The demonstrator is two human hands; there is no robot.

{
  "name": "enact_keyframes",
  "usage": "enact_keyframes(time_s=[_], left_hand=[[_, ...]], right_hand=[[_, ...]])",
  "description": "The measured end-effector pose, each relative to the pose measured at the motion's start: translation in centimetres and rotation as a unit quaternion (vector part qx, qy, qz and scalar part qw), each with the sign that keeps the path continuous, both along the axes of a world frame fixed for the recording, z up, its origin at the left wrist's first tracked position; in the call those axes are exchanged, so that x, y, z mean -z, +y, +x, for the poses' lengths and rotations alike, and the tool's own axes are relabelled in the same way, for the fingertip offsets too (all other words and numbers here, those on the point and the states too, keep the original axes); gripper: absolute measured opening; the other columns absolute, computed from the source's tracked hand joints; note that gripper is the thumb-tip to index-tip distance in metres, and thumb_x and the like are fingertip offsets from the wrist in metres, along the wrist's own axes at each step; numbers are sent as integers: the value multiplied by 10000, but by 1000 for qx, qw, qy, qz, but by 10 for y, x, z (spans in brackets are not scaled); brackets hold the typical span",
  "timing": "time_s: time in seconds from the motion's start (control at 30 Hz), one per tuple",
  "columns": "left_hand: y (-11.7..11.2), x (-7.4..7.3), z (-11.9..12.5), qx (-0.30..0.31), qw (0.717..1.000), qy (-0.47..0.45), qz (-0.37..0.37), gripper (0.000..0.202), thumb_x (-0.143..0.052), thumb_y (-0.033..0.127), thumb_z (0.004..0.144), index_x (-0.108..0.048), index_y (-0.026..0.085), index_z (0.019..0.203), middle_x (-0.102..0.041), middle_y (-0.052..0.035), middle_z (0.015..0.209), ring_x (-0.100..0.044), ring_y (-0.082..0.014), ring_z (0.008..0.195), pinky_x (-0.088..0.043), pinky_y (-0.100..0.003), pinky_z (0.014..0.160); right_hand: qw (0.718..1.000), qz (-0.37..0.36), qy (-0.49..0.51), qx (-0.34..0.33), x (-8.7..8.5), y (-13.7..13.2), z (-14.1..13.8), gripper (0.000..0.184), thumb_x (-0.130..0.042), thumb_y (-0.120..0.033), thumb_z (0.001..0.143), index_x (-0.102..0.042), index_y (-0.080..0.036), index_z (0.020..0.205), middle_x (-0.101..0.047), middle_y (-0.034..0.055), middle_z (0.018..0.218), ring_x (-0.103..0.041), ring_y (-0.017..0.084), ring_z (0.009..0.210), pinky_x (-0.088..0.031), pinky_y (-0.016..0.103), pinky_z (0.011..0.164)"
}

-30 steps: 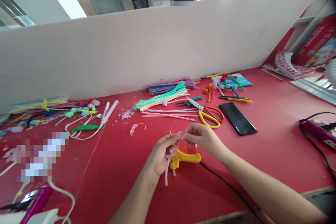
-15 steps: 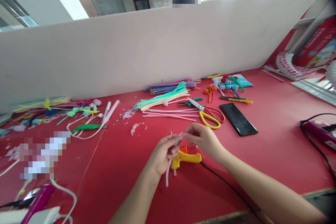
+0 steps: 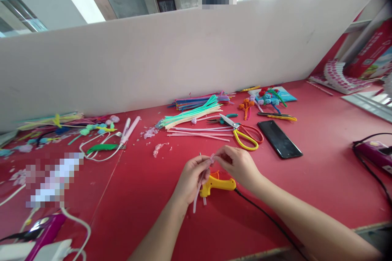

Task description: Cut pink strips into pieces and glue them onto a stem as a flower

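Note:
My left hand (image 3: 192, 177) is closed round a pale pink pipe cleaner (image 3: 196, 199) whose loose ends hang down below my fist. At its top sits a small pink coiled bud (image 3: 211, 158), and my right hand (image 3: 237, 164) pinches that bud with thumb and fingertips. Both hands hover just above a yellow glue gun (image 3: 218, 184) lying on the red table (image 3: 321, 175), its black cord running off to the lower right.
Yellow-and-red scissors (image 3: 241, 133), a black phone (image 3: 279, 144), bundles of coloured pipe cleaners (image 3: 191, 114) and finished small flowers (image 3: 266, 98) lie beyond my hands. A white partition (image 3: 183, 57) backs the table. Purple tools with cords sit at the right edge (image 3: 372, 153) and lower left (image 3: 43, 232).
My right fingers have closed in a little on the bud at the top of the pipe cleaner; both hands stay in nearly the same place above the glue gun.

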State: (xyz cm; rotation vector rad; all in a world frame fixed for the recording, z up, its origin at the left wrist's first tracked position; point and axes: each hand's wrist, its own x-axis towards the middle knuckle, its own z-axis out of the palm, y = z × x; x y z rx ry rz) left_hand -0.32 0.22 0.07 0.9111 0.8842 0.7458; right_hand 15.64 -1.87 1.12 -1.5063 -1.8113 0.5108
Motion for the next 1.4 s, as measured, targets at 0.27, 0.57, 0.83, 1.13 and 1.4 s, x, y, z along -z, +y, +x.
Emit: enact_keyframes(time_s=[0.27,0.57,0.83,1.13,1.4], left_hand=[[-1,-7,1,14,992,90,88,241,-538,378,751,-590,150,810,-407,34,495,-319,-63,428,-211,-192,392],[-2,-14,2,-7,992,82,100,254,-602,377,701,-620,145,803,-309,60,502,-233,-52,446,-165,-195,412],[-3,-15,2,-3,992,40,122,192,-582,329,736,-627,148,782,-328,45,553,-225,-45,453,-154,-196,410],[-5,-19,2,-4,985,63,160,136,-584,288,738,-630,160,742,-411,15,631,-305,-48,480,-246,-185,419],[-4,-20,2,-9,985,53,162,111,-613,275,712,-640,167,714,-463,8,665,-355,-50,492,-273,-195,438]], right_hand=[[1000,25,-19,1,0,-2,0,152,-487,-317,808,-575,-193,799,-617,-1,657,-526,105,585,-354,207,561],[999,35,23,2,-5,-5,0,146,-485,-310,801,-573,-195,788,-580,-16,604,-498,92,530,-358,201,526],[996,65,46,-38,-15,-12,3,135,-463,-257,801,-570,-188,844,-542,-18,598,-468,78,515,-365,193,517],[996,73,27,-38,-14,-12,0,139,-455,-261,806,-564,-177,814,-541,-15,599,-447,73,517,-342,191,514],[996,78,18,-34,-12,-13,1,134,-455,-260,806,-559,-176,809,-545,-16,600,-451,76,521,-338,197,522]])
